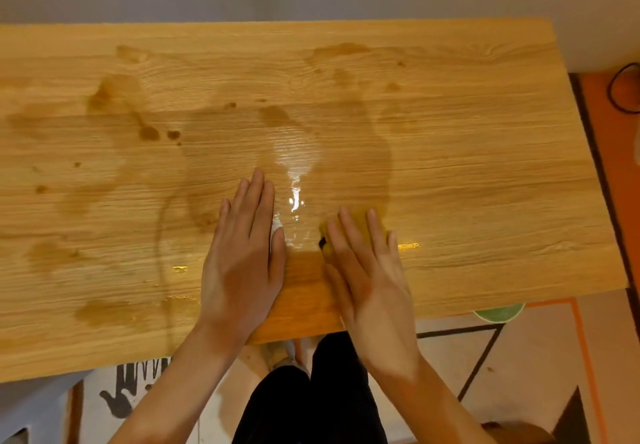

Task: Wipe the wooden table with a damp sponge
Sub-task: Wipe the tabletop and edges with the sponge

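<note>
Yellow sponge [356, 223] material showed only as a narrow margin beyond and beside the fingers of the right hand [367, 270], which lay flat on top of it with fingers straight and slightly spread. A small dark patch at the sponge's left edge could have been a scouring layer; this could not be confirmed. The flat-palm hold, not a pinch, probably served to spread pressure over the whole pad so that it met the wood evenly.

The left hand [242, 253] rested palm-down on the wooden worktop [485, 166], just beside the right, fingers extended and together, holding nothing. Judged from its position near the front edge, it acted as a brace for the body while the other hand did the work.

Both hands sat at the middle of the near side, with the sponge close to the person and a little right of centre. Between the hands, a glossy wet film [294, 201] reflected overhead light. Darker damp patches [114, 97] and scattered droplets extended toward the far left and across the centre. The far right portion of the board looked dry and paler.

Assessment: wiping appeared partly complete, with the right end not yet covered. Excess standing water near the centre suggested that the sponge carried more moisture than necessary.

Below the front edge, dark trousers [311, 402] and a patterned floor [519, 357] were visible.
</note>
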Available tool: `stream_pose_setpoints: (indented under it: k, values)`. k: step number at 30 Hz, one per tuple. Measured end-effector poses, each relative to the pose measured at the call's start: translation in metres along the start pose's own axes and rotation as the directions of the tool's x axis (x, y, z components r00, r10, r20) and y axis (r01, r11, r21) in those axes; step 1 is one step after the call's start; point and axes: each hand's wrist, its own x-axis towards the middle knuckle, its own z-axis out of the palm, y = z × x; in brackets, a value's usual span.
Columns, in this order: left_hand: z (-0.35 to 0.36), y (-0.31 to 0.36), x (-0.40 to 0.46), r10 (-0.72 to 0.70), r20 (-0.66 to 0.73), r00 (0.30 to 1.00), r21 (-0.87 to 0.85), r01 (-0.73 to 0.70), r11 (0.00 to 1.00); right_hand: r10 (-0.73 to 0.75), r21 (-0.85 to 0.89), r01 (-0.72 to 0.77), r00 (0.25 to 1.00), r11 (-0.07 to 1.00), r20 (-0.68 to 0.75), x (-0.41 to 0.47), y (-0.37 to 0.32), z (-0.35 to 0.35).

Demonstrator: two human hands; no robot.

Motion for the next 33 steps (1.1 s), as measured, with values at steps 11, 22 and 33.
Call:
stream_pose_setpoints:
  k: [11, 22, 33]
  values:
    - [-0.019, -0.008, 0.041, -0.259, -0.110, 0.960, -0.018, 0.258, 0.966, 0.053, -0.086, -0.056, 0.998, 0.995, -0.038, 0.083, 0.098, -0.061]
    - [-0.004, -0.011, 0.047, -0.223, -0.200, 0.954, 0.086, 0.244, 0.966, -0.256, -0.260, 0.281, 0.958, 0.924, 0.128, 0.133, 0.022, -0.012]
    - [-0.009, -0.012, 0.051, -0.274, -0.171, 0.946, 0.038, 0.284, 0.958, 0.006, -0.194, -0.013, 0.999, 0.981, -0.039, 0.160, 0.006, -0.005]
